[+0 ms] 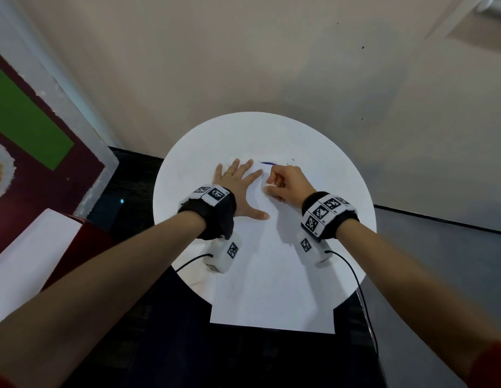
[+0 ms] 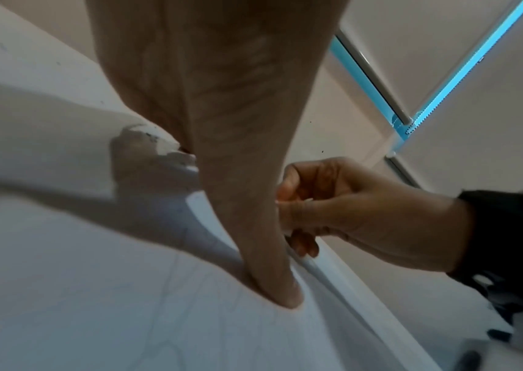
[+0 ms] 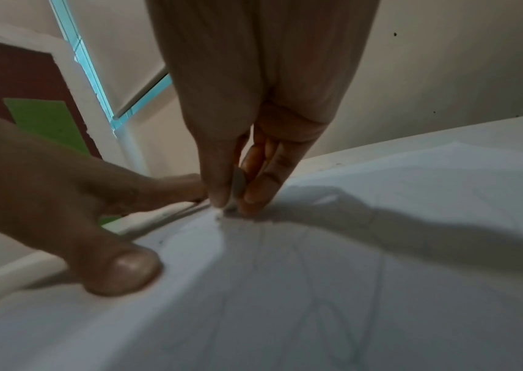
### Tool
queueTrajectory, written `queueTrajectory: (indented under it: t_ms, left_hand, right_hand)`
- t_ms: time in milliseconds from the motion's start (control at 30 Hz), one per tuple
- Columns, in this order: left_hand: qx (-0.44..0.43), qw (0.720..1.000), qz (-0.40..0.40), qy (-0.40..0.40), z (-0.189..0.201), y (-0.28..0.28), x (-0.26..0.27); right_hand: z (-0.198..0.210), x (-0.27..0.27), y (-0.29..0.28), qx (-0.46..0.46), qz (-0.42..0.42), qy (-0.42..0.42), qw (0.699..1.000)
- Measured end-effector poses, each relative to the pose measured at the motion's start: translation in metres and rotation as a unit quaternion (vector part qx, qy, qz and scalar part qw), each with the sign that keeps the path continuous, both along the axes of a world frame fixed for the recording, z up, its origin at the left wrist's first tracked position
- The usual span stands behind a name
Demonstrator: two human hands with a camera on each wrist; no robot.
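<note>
A white sheet of paper (image 1: 271, 289) with faint pencil lines lies on a round white table (image 1: 187, 152), its near edge hanging over the table's front. My left hand (image 1: 238, 186) lies flat on the sheet's far left part with fingers spread, and its thumb (image 2: 266, 263) presses the paper down. Just to its right, my right hand (image 1: 271, 186) pinches a small whitish eraser-like piece (image 3: 238, 185) between thumb and fingers, its tip touching the paper (image 3: 317, 301). A blue pen (image 1: 267, 163) lies just beyond the hands, mostly hidden by them.
A beige wall rises right behind the table. At the left stand a maroon panel with a green stripe (image 1: 33, 130) and a white-topped red box (image 1: 28, 253). Black cables (image 1: 364, 303) trail from both wrist cameras over the table's front edge. The floor is dark.
</note>
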State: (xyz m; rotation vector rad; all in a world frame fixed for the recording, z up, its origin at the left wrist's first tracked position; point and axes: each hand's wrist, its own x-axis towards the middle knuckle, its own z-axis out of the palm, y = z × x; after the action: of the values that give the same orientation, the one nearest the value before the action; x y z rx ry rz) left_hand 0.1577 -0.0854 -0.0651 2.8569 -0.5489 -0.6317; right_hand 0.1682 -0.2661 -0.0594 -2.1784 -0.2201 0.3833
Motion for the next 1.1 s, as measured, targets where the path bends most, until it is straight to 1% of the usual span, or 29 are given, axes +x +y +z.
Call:
queueTrajectory:
  t_ms: [100, 133, 167, 233, 300, 400, 467, 533, 600, 633, 700, 767, 833, 900, 933, 1033, 1100]
  left_hand:
    - [-0.002, 1.000, 0.015, -0.006, -0.005, -0.004, -0.002]
    - [-0.001, 1.000, 0.015, -0.009, -0.006, -0.003, -0.002]
    - [0.000, 1.000, 0.013, -0.012, -0.005, -0.003, -0.001]
    - [-0.001, 1.000, 0.009, -0.015, -0.006, -0.002, -0.002]
    - [-0.001, 1.000, 0.007, -0.019, -0.006, -0.001, -0.003]
    - [-0.008, 1.000, 0.011, -0.022, -0.008, -0.001, -0.003]
    - [-0.005, 1.000, 0.008, -0.022, -0.007, -0.001, -0.004]
    - [-0.001, 1.000, 0.006, -0.021, -0.007, -0.001, -0.003]
    - [-0.003, 1.000, 0.007, -0.021, -0.007, 0.000, -0.004]
    - [-0.005, 1.000, 0.008, -0.024, -0.008, 0.000, -0.004]
    - [-0.011, 1.000, 0.011, -0.026, -0.009, 0.000, -0.005]
    - [-0.012, 0.999, 0.011, -0.027, -0.009, -0.001, -0.005]
    - [-0.012, 1.000, 0.012, -0.023, -0.008, 0.000, -0.006]
    - [-0.008, 1.000, 0.013, -0.026, -0.009, 0.000, -0.006]
    - [-0.007, 1.000, 0.013, -0.026, -0.009, 0.000, -0.006]
    - [-0.010, 1.000, 0.015, -0.026, -0.009, 0.000, -0.006]
    - [-0.012, 1.000, 0.013, -0.025, -0.009, 0.000, -0.007]
  right_hand:
    - [0.009, -0.003, -0.007, 0.003, 0.069, 0.065, 0.996]
    - [0.012, -0.001, -0.007, 0.002, 0.077, 0.067, 0.995]
    - [0.013, 0.003, -0.006, -0.004, 0.072, 0.052, 0.996]
    - [0.010, 0.009, -0.001, -0.007, 0.035, 0.003, 0.999]
    - [0.005, 0.006, 0.000, 0.001, 0.002, -0.012, 1.000]
    - [0.005, -0.009, -0.011, 0.010, 0.053, 0.053, 0.997]
    - [0.010, -0.005, -0.013, 0.021, 0.062, 0.073, 0.995]
    - [0.012, 0.006, -0.008, 0.026, 0.033, 0.048, 0.998]
    - [0.009, 0.004, -0.005, 0.030, 0.007, 0.030, 0.999]
    - [0.007, -0.002, -0.006, 0.030, 0.010, 0.033, 0.999]
    - [0.006, -0.016, -0.011, 0.024, 0.044, 0.060, 0.997]
    - [0.008, -0.014, -0.011, 0.022, 0.061, 0.070, 0.995]
    - [0.009, -0.001, -0.005, 0.030, 0.032, 0.044, 0.998]
    - [0.008, 0.001, 0.002, 0.020, 0.011, 0.015, 1.000]
    - [0.006, -0.002, 0.003, 0.015, 0.016, 0.019, 1.000]
    - [0.008, -0.014, 0.001, 0.013, 0.064, 0.068, 0.996]
    - [0.007, -0.008, 0.003, 0.038, 0.039, 0.064, 0.996]
